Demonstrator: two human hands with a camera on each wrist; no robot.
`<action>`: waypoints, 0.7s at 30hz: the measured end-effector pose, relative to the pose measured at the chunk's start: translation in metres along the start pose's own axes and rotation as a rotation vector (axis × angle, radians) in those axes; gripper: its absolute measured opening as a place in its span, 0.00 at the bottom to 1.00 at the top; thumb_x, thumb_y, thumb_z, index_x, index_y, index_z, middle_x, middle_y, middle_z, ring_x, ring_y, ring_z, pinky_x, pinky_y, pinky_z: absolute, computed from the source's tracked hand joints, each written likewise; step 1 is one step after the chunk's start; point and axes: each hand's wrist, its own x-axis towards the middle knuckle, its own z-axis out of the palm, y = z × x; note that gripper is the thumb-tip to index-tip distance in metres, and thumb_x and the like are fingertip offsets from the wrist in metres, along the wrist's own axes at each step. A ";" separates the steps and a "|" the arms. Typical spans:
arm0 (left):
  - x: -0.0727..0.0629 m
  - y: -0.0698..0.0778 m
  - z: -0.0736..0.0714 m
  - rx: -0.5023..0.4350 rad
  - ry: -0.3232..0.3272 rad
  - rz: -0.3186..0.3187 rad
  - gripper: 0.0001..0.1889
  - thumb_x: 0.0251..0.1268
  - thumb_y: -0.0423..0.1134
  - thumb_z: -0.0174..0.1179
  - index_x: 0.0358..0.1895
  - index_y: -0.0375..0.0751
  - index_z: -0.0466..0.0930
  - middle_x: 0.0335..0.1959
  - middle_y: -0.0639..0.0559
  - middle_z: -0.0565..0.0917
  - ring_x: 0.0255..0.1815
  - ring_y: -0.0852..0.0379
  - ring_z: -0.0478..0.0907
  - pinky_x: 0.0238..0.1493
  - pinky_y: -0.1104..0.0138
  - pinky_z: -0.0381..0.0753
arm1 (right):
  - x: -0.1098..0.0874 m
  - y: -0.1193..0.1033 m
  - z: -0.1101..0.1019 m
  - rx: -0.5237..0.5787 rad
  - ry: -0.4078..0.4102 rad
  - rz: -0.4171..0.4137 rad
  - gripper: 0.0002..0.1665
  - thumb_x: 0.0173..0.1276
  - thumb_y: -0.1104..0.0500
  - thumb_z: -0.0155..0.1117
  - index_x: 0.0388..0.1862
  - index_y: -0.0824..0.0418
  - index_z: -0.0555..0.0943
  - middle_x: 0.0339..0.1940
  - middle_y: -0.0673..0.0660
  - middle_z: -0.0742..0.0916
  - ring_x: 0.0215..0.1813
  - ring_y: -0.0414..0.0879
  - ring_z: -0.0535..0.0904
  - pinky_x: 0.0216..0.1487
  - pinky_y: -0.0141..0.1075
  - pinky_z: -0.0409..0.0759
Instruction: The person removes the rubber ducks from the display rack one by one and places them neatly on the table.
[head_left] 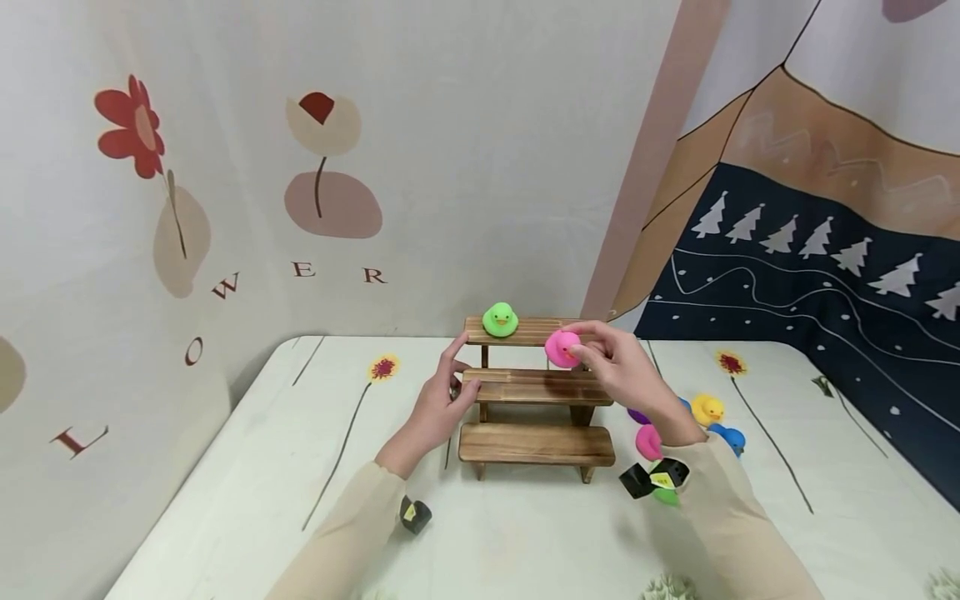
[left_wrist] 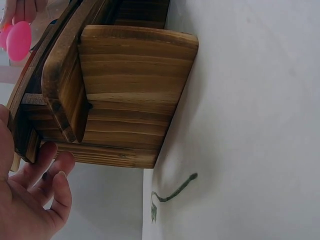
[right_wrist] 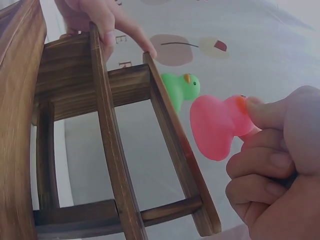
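A three-step wooden display stand (head_left: 536,446) stands on the table. At its left end, my left hand (head_left: 435,408) holds it, with the index finger on the top step and the thumb on the middle one. Some fingertips (left_wrist: 61,187) bend in at the stand's end. A pink rubber duck (head_left: 559,349) is pinched between thumb and fingers of my right hand (head_left: 618,367). It hangs in the air just in front of the top step's right part. On that step's left part sits a green rubber duck (head_left: 500,320), upright and facing me.
Right of the stand, partly behind my right wrist, lie several more rubber ducks, among them a yellow one (head_left: 707,409), a blue one (head_left: 727,437) and a pink one (head_left: 648,442). A white flower-printed cloth (head_left: 300,467) covers the table. A printed curtain (head_left: 480,167) hangs behind.
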 end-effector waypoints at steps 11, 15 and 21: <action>0.000 0.002 0.000 0.000 -0.002 -0.003 0.36 0.71 0.37 0.52 0.76 0.56 0.44 0.48 0.42 0.78 0.32 0.58 0.68 0.34 0.67 0.70 | -0.009 0.003 -0.004 -0.021 -0.014 0.008 0.19 0.72 0.59 0.57 0.58 0.64 0.76 0.18 0.52 0.68 0.21 0.44 0.64 0.20 0.33 0.61; 0.001 0.001 0.001 -0.003 -0.003 -0.009 0.35 0.71 0.38 0.52 0.76 0.56 0.44 0.48 0.42 0.78 0.33 0.58 0.68 0.33 0.67 0.70 | -0.013 0.005 -0.007 -0.021 -0.019 0.021 0.20 0.72 0.58 0.57 0.59 0.63 0.76 0.16 0.52 0.68 0.19 0.44 0.63 0.19 0.33 0.62; 0.001 -0.002 0.001 -0.002 0.008 0.014 0.35 0.70 0.37 0.52 0.75 0.54 0.45 0.48 0.41 0.78 0.32 0.58 0.68 0.33 0.67 0.70 | -0.017 0.009 -0.009 0.006 -0.019 0.063 0.19 0.72 0.58 0.57 0.60 0.61 0.76 0.16 0.53 0.68 0.17 0.45 0.63 0.18 0.34 0.62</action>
